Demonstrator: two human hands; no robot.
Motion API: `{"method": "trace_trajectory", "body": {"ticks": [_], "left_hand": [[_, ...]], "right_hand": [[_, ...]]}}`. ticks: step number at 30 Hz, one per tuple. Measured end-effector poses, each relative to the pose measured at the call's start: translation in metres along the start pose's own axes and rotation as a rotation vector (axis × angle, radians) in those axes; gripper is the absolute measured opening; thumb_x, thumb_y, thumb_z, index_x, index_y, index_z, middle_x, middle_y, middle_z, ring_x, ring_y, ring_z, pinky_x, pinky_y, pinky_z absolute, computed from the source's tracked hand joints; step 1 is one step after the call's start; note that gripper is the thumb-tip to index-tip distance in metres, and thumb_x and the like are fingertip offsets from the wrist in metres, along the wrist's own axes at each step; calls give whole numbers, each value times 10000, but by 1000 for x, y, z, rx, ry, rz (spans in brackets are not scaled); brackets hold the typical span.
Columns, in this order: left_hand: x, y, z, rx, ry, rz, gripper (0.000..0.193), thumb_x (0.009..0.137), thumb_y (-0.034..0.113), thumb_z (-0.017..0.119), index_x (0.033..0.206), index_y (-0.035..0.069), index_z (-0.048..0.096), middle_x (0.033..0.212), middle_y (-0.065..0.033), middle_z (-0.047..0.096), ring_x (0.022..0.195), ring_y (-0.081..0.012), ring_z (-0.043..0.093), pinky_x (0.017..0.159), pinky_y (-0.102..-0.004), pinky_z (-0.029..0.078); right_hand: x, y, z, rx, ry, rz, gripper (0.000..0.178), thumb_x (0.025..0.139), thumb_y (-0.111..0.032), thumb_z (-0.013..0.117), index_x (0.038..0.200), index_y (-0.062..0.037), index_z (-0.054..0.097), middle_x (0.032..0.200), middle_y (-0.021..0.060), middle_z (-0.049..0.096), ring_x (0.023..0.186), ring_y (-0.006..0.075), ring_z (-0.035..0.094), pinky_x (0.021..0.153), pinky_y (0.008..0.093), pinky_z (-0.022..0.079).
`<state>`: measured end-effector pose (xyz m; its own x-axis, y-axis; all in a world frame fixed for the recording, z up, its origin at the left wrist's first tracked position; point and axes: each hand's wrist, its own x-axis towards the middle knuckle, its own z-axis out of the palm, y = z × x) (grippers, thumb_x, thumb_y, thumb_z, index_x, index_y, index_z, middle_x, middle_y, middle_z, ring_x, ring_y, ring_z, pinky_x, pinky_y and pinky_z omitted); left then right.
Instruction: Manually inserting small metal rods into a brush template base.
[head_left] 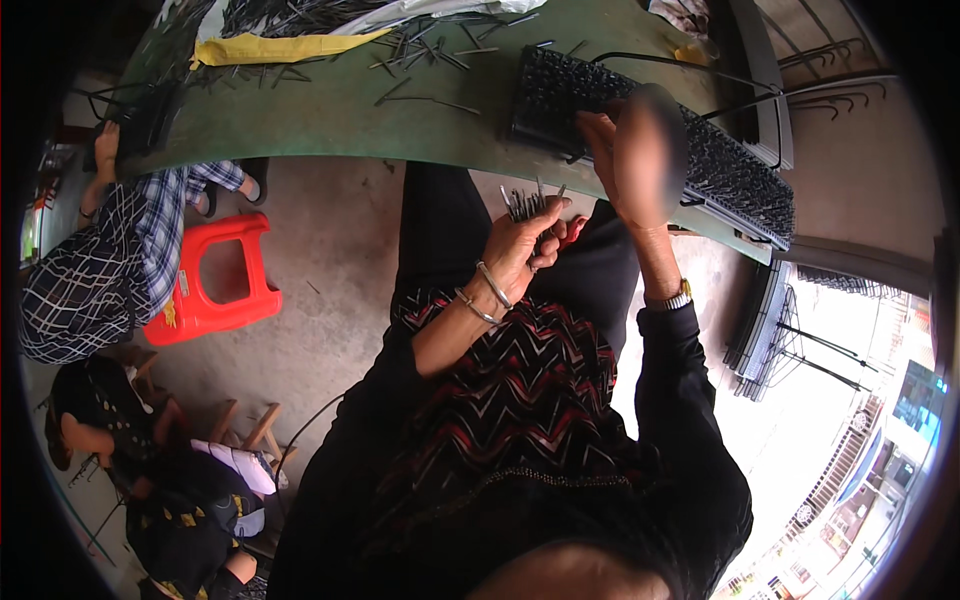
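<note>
My left hand (pixel 525 240) is closed around a bunch of thin dark metal strips (pixel 522 204), whose ends stick up past the thumb. A small red piece (pixel 573 231) shows beside its fingers; whether it is held too I cannot tell. Over the table's right part, my right hand (pixel 640 165) reaches to a long black block (pixel 560 95) densely set with small dark pieces. Its fingertips are bent together at the block's near side. A blurred oval covers much of that hand, so anything between the fingers is hidden.
Loose dark strips (pixel 430 50) are strewn over the green table (pixel 300 115), beside a yellow-edged sheet (pixel 285 48). Black wire frames (pixel 775 95) rise at the right. A red stool (pixel 215 280) stands at left, near a person in plaid (pixel 90 270). Other people sit lower left.
</note>
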<state>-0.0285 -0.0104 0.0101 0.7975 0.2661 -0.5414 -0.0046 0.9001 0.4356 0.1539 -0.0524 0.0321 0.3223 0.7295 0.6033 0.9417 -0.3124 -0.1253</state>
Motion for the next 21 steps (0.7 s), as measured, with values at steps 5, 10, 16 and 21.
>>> {"method": "trace_trajectory", "body": {"ticks": [5,10,16,21], "left_hand": [[0,2,-2,-1,26,17,243,882,204,657,1033,18,617,742,-16,536,539,-48,382,439,-188,272],[2,0,-1,-21,37,15,249,874,199,667,1022,1,631,728,-13,527,549,-54,387,440,-187,274],[-7,9,13,31,165,18,219,888,241,647,963,36,652,747,-43,643,562,-57,485,447,-203,334],[8,-4,-7,-26,-18,-15,246,907,294,623,988,63,604,611,54,464,499,-33,370,442,-196,286]], "right_hand": [[-4,-10,-6,102,82,147,170,789,-166,714,953,-117,710,889,55,603,789,206,583,674,335,471],[-27,-28,-40,573,-511,334,166,846,-145,664,958,-23,664,817,56,592,690,130,584,628,281,463],[-28,-38,-50,717,-285,747,75,876,-59,573,926,-10,599,773,63,646,665,124,592,636,263,475],[-12,-24,-29,417,78,456,42,859,-37,599,900,-24,600,767,88,646,666,151,605,628,282,476]]}}
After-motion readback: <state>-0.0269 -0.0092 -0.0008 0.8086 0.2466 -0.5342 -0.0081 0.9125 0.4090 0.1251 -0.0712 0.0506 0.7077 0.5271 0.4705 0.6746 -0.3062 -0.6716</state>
